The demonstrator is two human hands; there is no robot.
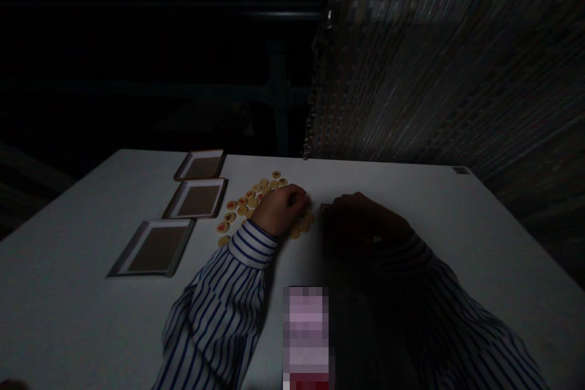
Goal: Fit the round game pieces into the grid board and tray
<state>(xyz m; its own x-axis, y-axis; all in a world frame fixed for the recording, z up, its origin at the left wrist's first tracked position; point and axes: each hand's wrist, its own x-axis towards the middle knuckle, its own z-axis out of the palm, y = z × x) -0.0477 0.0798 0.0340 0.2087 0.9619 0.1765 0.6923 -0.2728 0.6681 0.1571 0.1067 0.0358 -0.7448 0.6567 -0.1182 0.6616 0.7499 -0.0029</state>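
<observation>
My left hand (280,210) hovers over or rests among round wooden xiangqi pieces (250,202) on the white table. Its fingers are curled together, and I cannot make out what, if anything, they hold. Some pieces show red or dark characters; others look plain. To the right, my right hand (375,216) lies in deep shadow at a dark box-like object (329,231). The fingers of that hand bend down into the dark, so their grip is hidden. Several pieces (295,233) lie between the left hand and the dark object.
On the left of the white table (68,244), three shallow trays run front to back: a near one (158,248), a middle one (198,200) and a far one (203,166). A pixelated patch (306,335) covers something near the front edge. Hanging strands (388,73) stand behind.
</observation>
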